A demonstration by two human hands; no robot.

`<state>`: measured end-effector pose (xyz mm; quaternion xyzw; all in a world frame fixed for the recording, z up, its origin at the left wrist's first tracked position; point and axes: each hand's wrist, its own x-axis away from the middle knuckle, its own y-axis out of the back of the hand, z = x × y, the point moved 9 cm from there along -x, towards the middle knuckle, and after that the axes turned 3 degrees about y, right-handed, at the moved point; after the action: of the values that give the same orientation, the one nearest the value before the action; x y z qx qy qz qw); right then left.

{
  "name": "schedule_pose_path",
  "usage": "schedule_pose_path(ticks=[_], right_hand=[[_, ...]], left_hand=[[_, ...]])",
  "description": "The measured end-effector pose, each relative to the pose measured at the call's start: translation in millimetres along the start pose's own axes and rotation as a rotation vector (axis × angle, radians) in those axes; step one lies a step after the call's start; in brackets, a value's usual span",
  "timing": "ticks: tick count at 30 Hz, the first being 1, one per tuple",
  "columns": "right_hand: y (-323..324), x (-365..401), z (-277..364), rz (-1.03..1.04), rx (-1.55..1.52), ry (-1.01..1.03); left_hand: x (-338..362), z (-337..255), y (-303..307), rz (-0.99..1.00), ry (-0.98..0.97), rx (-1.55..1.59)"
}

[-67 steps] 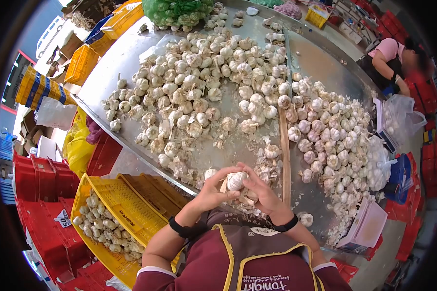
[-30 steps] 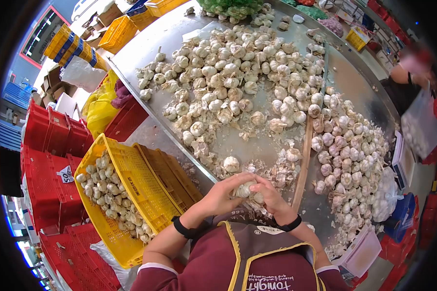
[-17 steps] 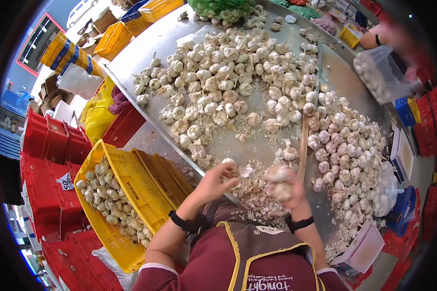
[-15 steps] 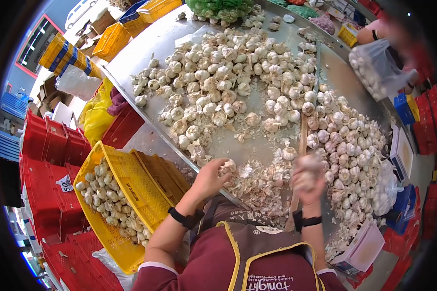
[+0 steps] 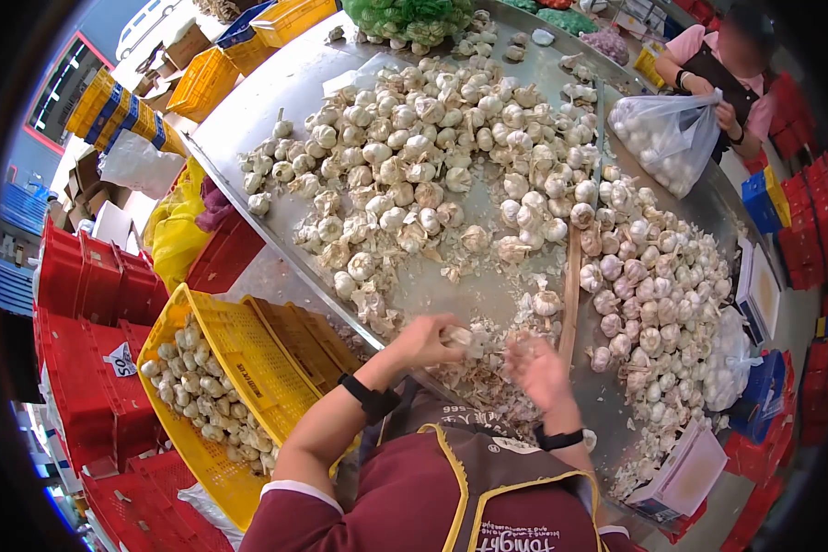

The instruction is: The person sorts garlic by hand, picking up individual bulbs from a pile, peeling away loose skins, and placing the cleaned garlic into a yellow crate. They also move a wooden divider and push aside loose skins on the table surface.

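My left hand (image 5: 425, 341) is closed around a garlic bulb (image 5: 456, 338) above the near edge of the metal table. My right hand (image 5: 540, 373) hovers just to the right, palm turned inward; its fingers are smeared by motion and I cannot make out whether anything is in them. Beneath both hands lies a heap of loose garlic skins (image 5: 488, 382). Ahead spreads a large pile of garlic bulbs (image 5: 405, 156), many with papery skins. Right of a wooden divider strip (image 5: 572, 285) sits a second pile of cleaner, pinkish bulbs (image 5: 658, 285).
A yellow crate (image 5: 248, 373) of garlic stands tilted at my left, near red crates (image 5: 92, 368). Across the table's right side, another person (image 5: 722, 83) holds a clear plastic bag (image 5: 667, 138) of bulbs. A green net sack (image 5: 409, 20) rests at the far edge.
My right hand has moved left from the divider, and the bulbs it held no longer show in it. My left hand has shifted slightly right. The other person's bag has moved left.
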<state>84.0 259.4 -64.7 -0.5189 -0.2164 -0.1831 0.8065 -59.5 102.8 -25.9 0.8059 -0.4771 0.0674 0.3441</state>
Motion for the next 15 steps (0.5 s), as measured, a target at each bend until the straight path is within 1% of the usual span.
schedule_pose_path(ticks=[1, 2, 3, 4, 5, 6, 7, 8, 9, 10, 11, 13, 14, 15], right_hand=[[-12, 1, -22, -0.108, 0.094, -0.077], [-29, 0, -31, -0.109, 0.091, -0.082], [-49, -1, -47, -0.048, 0.034, -0.182], [-62, 0, -59, 0.013, -0.022, -0.282], [-57, -4, -59, 0.017, -0.021, -0.284], [-53, -9, -59, 0.104, -0.096, -0.301], [-47, -12, -59, 0.19, -0.169, -0.317], [-30, -19, -62, 0.12, -0.23, -0.316], [-27, -14, -60, 0.125, -0.221, -0.323], [-20, -12, -54, 0.064, -0.242, -0.305], [-18, -13, -50, 0.019, -0.252, -0.302], [-13, -12, -44, -0.082, -0.176, -0.227], [-9, -11, -45, -0.121, -0.163, -0.228], [-5, -12, -46, -0.157, -0.149, -0.226]], left_hand=[[4, -16, -1, 0.061, -0.092, 0.275], [8, -32, -2, 0.154, -0.166, 0.393], [7, -33, 2, 0.153, -0.161, 0.393], [5, -32, 13, 0.089, -0.159, 0.455], [1, -31, 26, 0.024, -0.16, 0.517], [-5, -21, 52, -0.118, -0.125, 0.454], [-8, -5, 81, -0.297, -0.031, 0.272], [-8, 22, 111, -0.612, 0.006, -0.092], [4, 32, 136, -0.759, 0.18, -0.245], [6, 54, 150, -0.831, 0.244, -0.286], [2, 79, 151, -0.875, 0.269, -0.284], [-10, 116, 149, -0.767, 0.346, -0.517], [-7, 107, 148, -0.672, 0.467, -0.423], [-17, 116, 142, -0.581, 0.49, -0.36]])
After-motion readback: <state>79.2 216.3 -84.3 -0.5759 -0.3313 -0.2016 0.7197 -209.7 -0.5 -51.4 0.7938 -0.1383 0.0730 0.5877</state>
